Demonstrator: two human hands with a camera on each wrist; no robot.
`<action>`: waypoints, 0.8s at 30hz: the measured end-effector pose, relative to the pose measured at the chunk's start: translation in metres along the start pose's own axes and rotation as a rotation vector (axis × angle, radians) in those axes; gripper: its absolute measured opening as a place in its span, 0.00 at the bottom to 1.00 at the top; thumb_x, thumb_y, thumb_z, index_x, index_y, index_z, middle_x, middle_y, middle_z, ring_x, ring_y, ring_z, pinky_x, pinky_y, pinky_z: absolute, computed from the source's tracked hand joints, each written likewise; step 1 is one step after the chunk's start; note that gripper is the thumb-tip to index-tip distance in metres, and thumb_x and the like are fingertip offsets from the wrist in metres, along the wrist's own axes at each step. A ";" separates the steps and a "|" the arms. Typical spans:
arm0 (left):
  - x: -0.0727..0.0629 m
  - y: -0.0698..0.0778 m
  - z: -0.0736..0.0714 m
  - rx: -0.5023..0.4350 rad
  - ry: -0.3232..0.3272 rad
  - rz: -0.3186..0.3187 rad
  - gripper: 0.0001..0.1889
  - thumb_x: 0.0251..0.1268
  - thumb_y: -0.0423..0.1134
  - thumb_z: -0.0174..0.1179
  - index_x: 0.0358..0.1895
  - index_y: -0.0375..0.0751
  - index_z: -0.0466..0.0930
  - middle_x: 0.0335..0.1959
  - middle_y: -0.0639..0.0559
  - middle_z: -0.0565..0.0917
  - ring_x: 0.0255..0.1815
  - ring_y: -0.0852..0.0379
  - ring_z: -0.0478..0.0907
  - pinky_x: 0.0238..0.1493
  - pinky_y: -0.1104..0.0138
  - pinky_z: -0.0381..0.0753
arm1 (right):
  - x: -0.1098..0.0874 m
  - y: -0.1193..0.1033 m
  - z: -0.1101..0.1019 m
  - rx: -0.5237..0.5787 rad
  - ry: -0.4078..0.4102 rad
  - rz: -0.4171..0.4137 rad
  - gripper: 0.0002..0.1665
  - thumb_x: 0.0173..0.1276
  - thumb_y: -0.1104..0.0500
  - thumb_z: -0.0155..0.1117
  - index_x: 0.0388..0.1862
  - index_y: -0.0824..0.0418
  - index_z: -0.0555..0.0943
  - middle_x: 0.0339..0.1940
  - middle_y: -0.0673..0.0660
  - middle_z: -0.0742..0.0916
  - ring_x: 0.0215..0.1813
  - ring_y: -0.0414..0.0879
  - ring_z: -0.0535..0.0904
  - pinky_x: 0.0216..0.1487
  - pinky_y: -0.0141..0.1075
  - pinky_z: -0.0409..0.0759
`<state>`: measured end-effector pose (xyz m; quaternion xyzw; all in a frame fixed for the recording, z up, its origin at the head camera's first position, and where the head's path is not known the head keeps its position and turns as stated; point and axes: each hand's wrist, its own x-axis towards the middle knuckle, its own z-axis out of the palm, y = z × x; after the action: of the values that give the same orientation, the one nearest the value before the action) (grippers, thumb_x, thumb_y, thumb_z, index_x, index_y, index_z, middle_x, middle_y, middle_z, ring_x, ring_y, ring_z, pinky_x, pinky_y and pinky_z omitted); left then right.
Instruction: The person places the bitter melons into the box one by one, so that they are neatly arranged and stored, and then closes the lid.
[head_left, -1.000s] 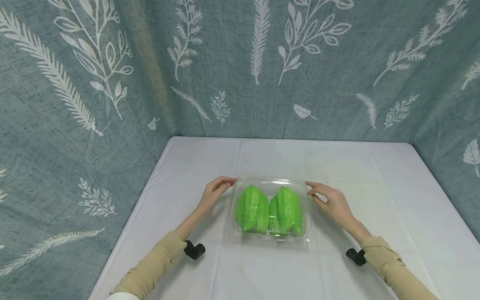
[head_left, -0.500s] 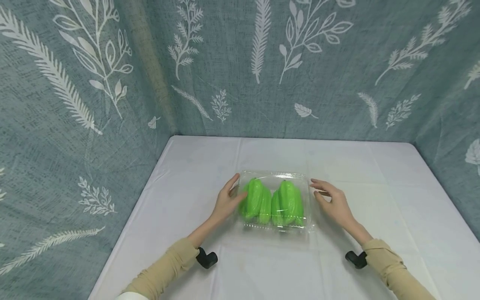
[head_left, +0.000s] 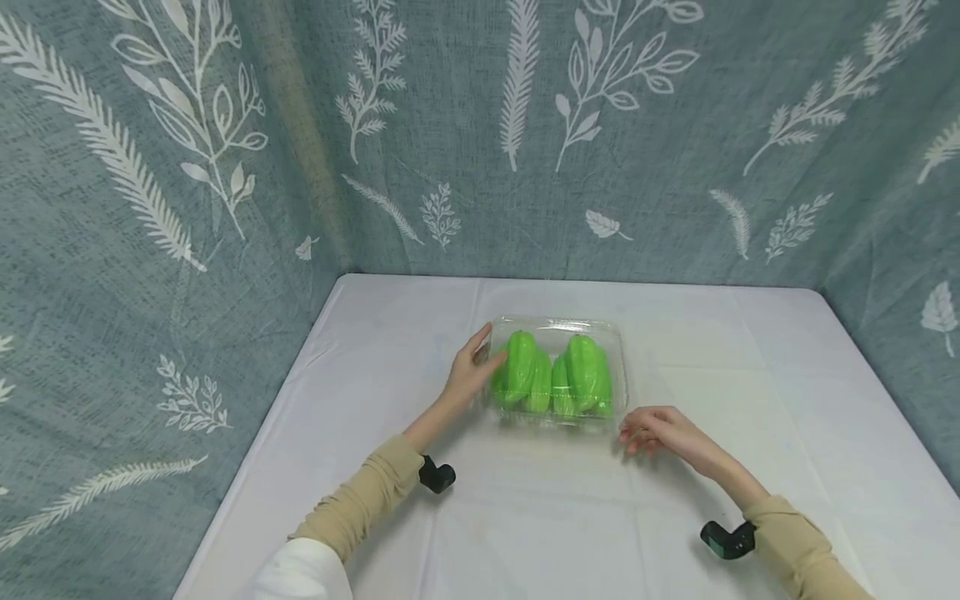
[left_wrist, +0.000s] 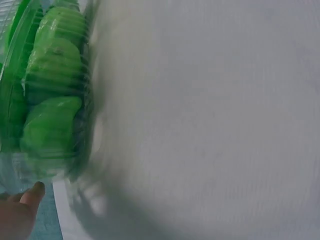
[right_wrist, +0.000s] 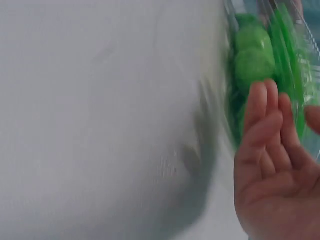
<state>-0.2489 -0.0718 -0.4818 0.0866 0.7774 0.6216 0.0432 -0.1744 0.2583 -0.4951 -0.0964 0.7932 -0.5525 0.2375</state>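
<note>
A clear plastic clamshell box [head_left: 558,325] with its lid down lies on the white table, also seen side-on in the left wrist view. Inside are green ribbed pieces that look like star fruit [head_left: 585,367]. My left hand [head_left: 467,371] is at the box's left side, its fingers fairly straight along the edge and the thumb reaching over the lid. Near the front right corner, my right hand [head_left: 663,433] hangs with loosely bent fingers, holding nothing. In the right wrist view its fingers [right_wrist: 257,102] overlap the box, and whether they touch it I cannot tell.
White cloth covers the table [head_left: 525,525]. A blue-green curtain [head_left: 480,217] with white leaf prints hangs behind and on both sides. Small black devices sit at the left wrist [head_left: 437,475] and right wrist [head_left: 727,540].
The box has slid away from me and slightly right, with my left hand following at its left side. My right hand has left the box's right edge and come nearer to me.
</note>
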 end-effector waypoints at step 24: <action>-0.035 -0.002 -0.043 -0.074 -0.555 -0.485 0.19 0.72 0.40 0.46 0.51 0.24 0.75 0.28 0.59 0.84 0.28 0.67 0.83 0.24 0.83 0.73 | -0.001 -0.009 0.004 -0.076 0.045 -0.002 0.23 0.72 0.56 0.45 0.46 0.76 0.78 0.33 0.57 0.88 0.31 0.38 0.81 0.29 0.29 0.78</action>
<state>-0.2224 -0.1204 -0.4754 0.0637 0.7108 0.5740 0.4014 -0.1728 0.2521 -0.4875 -0.0939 0.8185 -0.5243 0.2152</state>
